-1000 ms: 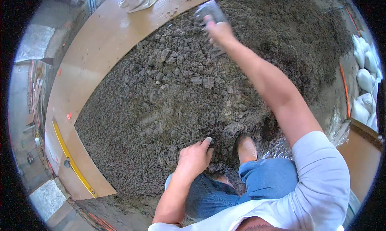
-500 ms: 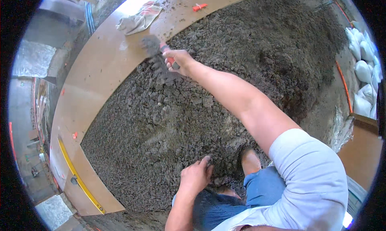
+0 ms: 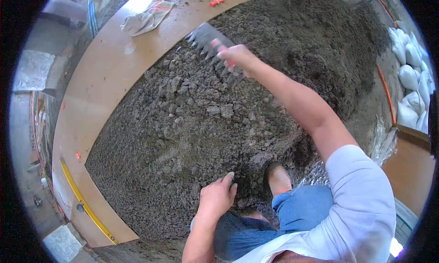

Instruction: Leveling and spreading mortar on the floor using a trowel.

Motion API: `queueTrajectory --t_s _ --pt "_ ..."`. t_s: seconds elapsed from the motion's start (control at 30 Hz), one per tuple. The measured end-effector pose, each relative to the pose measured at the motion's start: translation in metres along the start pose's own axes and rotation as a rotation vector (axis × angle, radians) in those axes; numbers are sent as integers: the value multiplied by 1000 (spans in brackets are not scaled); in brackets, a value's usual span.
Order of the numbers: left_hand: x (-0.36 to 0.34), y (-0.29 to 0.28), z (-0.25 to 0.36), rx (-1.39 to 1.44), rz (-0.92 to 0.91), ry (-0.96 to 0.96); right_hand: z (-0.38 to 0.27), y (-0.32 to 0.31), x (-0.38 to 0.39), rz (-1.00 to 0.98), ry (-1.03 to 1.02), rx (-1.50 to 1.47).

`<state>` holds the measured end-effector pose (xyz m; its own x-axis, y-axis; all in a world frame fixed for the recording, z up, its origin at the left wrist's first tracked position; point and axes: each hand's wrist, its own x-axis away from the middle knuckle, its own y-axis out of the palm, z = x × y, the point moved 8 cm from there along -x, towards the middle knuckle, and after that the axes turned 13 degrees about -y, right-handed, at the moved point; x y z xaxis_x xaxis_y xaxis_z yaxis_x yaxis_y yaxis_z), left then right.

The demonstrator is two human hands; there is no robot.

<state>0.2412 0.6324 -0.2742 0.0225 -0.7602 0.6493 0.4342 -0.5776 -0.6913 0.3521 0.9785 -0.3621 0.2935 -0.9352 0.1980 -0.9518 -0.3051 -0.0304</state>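
Left hand point(image 3: 218, 196) flat, fingers spread loosely, resting on the grey mortar bed point(image 3: 192, 126) at its near edge, just beside the bare foot point(image 3: 279, 178); holds nothing. Right hand point(image 3: 238, 58), arm stretched out, closed around the red handle of a notched trowel point(image 3: 208, 38). Trowel's toothed blade lies on the mortar bed's far edge. Beyond that edge, crumpled cloth point(image 3: 146, 17) on the wooden board point(image 3: 105, 80).

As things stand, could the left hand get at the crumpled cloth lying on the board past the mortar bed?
Probably not. The left hand rests on the grey mortar by the knee, and the cloth lies across the whole bed on the far board; the right hand is much nearer.
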Motion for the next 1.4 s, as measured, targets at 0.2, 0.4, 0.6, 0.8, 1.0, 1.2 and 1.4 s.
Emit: queueTrajectory --t_s 0.2,0.4,0.6,0.8,1.0,1.2,1.4 --pt "-12 4 19 -27 -35 68 -29 -36 -6 160 181 268" --pt "-7 2 11 21 12 51 -53 -91 -24 221 81 264" --pt "1 -5 -1 38 30 18 -40 -169 -5 120 31 755" --pt "-6 -2 20 38 -11 91 -13 -184 35 -108 -274 1305" --pt "-10 3 21 4 -33 85 -27 -175 168 -68 -8 1230" --pt "-24 13 42 -13 -60 161 -10 -110 186 -229 -67 1075" --pt "-12 8 39 -20 -69 134 -14 -127 79 -78 -79 1270"
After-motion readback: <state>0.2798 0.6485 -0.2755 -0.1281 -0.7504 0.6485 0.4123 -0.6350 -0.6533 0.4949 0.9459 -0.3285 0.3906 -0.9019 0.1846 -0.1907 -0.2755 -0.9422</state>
